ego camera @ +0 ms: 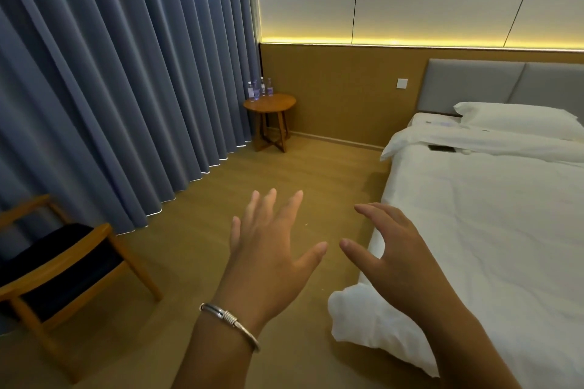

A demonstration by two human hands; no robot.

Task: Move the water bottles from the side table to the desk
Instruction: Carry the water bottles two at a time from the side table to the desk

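Three clear water bottles (260,90) with purple labels stand upright on a small round wooden side table (278,103) in the far corner, next to the curtain. My left hand (268,249), with a silver bangle on its wrist, is held out over the floor with fingers spread and holds nothing. My right hand (392,249) hovers beside the bed's edge, fingers loosely bent, holding nothing. Both hands are far from the bottles. No desk is in view.
A bed (489,230) with white bedding fills the right side; a dark phone (442,148) lies on it near the pillow. Blue curtains (126,73) run along the left. A wooden chair (57,262) with a dark seat stands at the lower left. Wooden floor (284,174) lies between.
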